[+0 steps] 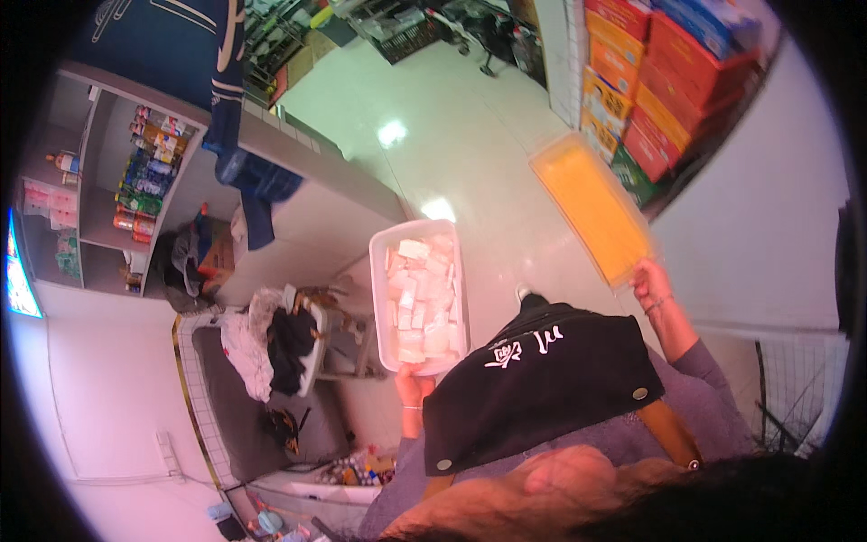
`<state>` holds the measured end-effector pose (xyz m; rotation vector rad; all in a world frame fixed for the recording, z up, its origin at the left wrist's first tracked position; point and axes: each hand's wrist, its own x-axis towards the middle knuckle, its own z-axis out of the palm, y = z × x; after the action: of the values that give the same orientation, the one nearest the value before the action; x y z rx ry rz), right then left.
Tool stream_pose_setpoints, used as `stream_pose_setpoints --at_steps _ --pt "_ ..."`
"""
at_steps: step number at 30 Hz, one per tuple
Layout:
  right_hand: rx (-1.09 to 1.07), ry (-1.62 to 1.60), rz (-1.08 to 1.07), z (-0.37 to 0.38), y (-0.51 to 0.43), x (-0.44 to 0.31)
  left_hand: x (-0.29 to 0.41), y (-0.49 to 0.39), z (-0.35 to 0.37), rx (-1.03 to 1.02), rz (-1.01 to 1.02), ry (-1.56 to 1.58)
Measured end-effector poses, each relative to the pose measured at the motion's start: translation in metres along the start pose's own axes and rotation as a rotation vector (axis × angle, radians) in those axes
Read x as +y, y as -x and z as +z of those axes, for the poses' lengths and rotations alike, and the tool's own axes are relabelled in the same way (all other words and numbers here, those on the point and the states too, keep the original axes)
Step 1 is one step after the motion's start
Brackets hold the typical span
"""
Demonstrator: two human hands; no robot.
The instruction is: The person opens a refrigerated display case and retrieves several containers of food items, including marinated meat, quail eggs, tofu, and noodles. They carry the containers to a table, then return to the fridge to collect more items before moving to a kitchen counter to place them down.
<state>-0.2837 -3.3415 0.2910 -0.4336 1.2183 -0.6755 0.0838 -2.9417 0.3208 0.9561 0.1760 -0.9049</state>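
My left hand (412,387) grips the near short end of a white plastic tub (464,298). Many pale cut blocks, perhaps tofu, are heaped in the tub; I cannot tell exactly what they are. Out to the right, my right hand (650,283) has hold of one near corner of a long, clear-edged plastic container (589,210). Its broad face looks yellow-orange, and whether that is its contents or a lining cannot be told. The container slants away over the floor, apart from the tub. A black apron (542,386) with white writing covers my front.
Stacked red and orange cartons (684,88) stand at the far right beside a wall. To the left runs a counter (311,190) with shelves of bottles (145,176). A stool (352,345) and a grey seat (234,400) bear clothes. Pale tiled floor (467,135) stretches ahead.
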Motion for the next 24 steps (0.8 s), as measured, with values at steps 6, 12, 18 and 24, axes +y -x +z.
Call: stream_pose_setpoints --at_steps 6,12,18,24 --pt "-0.004 0.000 0.032 0.125 -0.102 -0.062 0.073 -0.154 0.112 -0.149 -0.035 0.065" --pt "0.023 0.051 0.083 0.248 -0.211 -0.134 0.139 -0.290 0.219 -0.122 0.031 0.055" --pt "0.031 0.107 0.053 0.379 -0.336 -0.217 0.160 -0.463 0.251 -0.150 -0.053 0.175" --pt "-0.019 0.218 0.076 0.498 -0.458 -0.301 0.202 -0.581 0.335 -0.081 0.048 0.177"
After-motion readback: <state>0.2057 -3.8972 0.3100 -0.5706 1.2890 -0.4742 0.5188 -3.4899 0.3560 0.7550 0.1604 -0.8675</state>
